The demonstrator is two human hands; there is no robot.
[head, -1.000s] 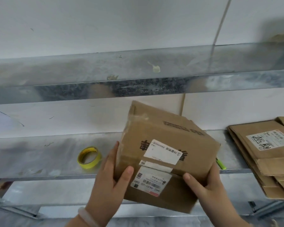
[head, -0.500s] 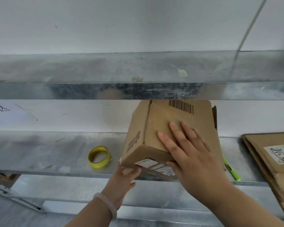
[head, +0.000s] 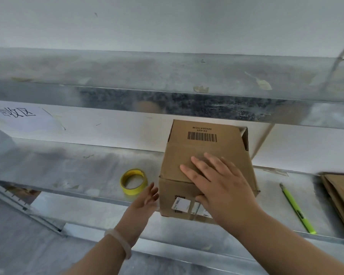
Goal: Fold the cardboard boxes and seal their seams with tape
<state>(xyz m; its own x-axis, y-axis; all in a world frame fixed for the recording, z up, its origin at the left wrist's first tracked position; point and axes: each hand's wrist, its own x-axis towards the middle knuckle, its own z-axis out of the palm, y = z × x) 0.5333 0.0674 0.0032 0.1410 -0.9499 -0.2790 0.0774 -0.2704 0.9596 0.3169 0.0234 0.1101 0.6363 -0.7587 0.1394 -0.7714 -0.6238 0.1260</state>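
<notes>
Looking down through the head view. Pressing the right hand (head: 222, 187) flat on the top of the cardboard box (head: 203, 149), fingers straight and spread, thumb dropping over the near edge onto the labelled front face; gripping nothing, only bearing down. Holding the left hand (head: 145, 201) open and relaxed just left of the box's near corner, empty; hard to tell whether the fingertips are touching the cardboard. Keeping the box upright on the metal shelf (head: 68, 171), about mid-scene, with the yellow tape roll (head: 133, 181) just to its left, the green pen-like tool (head: 297, 209) lying to the right, and flattened cardboard (head: 340, 191) at the far right edge.

Judging the handling: probably light and likely empty, stiff along edges and corners, yielding mid-panel, flaps apt to be springing up, with a gap gaping at the far right corner. Matte cardboard gripping well; labels slicker. Best taking hold across opposite side walls near the edges, while pinning the top flaps at the seam.
</notes>
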